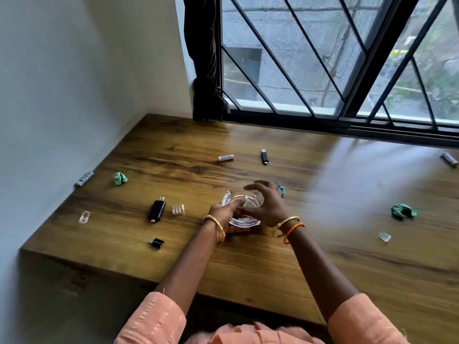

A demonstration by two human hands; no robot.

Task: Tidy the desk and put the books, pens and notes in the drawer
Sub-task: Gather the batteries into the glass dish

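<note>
— What have your hands got hold of?

— A clear glass dish (242, 207) on the wooden desk (273, 264). My left hand (223, 214) grips its near-left rim, fingers curled over the edge. My right hand (265, 202) is arched over the far-right side, fingers bent round the rim. Both hands clamp the same dish, close together, almost touching over it.

— Is it lifted or resting?

— I cannot tell; its base sits very near the desk top, but my palms hide the contact.

— What lies to the left of your left hand?

— Just beside it, a small clear plastic cap (178, 209). Further left, a black card reader (157, 210), then another clear cap (84, 217) near the desk's edge. Nearer me than those, a small black adapter (157, 243). Far left and away from me, a crumpled green paper (120, 178), and a grey strip (84, 178) against the wall.

— And beyond your hands?

— A white tube with lettering (225, 157) and a black USB stick (264, 157), both well apart from the dish, toward the window. A blue-green scrap (281, 188) peeks out just past my right fingers.

— To the right?

— Well apart — a bigger green paper ball (403, 211), a clear cap (385, 236) nearer me, and a grey cylinder (449, 159) at the far right.
</note>
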